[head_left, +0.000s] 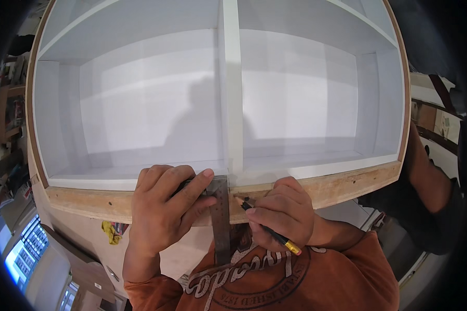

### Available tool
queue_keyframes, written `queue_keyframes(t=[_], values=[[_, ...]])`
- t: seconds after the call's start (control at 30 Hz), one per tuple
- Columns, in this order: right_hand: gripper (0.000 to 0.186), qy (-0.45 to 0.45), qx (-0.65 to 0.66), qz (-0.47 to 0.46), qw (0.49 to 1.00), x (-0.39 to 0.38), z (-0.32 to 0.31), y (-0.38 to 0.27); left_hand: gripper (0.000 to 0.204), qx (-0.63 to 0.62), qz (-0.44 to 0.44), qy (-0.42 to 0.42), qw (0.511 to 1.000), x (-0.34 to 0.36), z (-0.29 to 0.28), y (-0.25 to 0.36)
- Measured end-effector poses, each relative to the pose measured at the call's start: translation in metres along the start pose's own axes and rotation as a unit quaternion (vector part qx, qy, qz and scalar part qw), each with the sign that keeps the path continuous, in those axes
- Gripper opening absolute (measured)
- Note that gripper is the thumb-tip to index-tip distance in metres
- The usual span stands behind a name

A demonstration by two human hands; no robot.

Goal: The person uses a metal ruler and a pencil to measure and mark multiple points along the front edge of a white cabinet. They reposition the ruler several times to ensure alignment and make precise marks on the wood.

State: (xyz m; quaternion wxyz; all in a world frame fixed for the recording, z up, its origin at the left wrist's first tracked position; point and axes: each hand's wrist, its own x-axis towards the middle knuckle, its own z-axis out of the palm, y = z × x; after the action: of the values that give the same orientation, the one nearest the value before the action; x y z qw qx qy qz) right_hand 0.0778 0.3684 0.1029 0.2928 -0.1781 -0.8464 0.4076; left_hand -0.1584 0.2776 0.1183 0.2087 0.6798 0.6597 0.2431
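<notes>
My left hand [161, 207] is closed on a metal try square [221, 223], thumb and fingers at its corner. The square lies across the raw wooden edge strip [342, 186] of a white cabinet [233, 103], near the foot of the middle divider. Its blade extends past the strip toward my body. A black pencil [269, 231] with a yellow band and an eraser end is gripped in my right hand [285, 210]. The pencil's tip is at the wooden strip, just right of the square's blade.
Open white compartments lie on both sides of the divider, and a shadow falls across their back. At the right, another person's arm [425, 176] and dark clothing are close to the cabinet. A yellow cloth-like item [110, 232] is below the strip at the left, above a window [31, 249].
</notes>
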Motion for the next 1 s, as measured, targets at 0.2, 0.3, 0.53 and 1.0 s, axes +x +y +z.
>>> queue_keyframes(t=[0.2, 0.3, 0.53, 1.0], values=[[0.037, -0.006, -0.018, -0.003, 1.000, 0.0013, 0.0012, -0.0008, 0.051, -0.012, 0.013, 0.013, 1.000, 0.0007, 0.0027, -0.0019], [0.038, -0.014, -0.022, -0.007, 1.000, 0.0000, 0.0020, -0.0005, 0.051, -0.012, 0.020, 0.018, 1.000, 0.0004, 0.0030, -0.0033], [0.039, -0.024, -0.034, -0.011, 0.999, -0.0018, 0.0015, -0.0015, 0.050, -0.011, 0.023, 0.021, 0.999, -0.0012, 0.0032, -0.0023], [0.040, -0.019, -0.037, -0.012, 0.999, 0.0000, 0.0028, -0.0015, 0.049, 0.013, 0.000, 0.005, 1.000, -0.0046, 0.0034, -0.0015]])
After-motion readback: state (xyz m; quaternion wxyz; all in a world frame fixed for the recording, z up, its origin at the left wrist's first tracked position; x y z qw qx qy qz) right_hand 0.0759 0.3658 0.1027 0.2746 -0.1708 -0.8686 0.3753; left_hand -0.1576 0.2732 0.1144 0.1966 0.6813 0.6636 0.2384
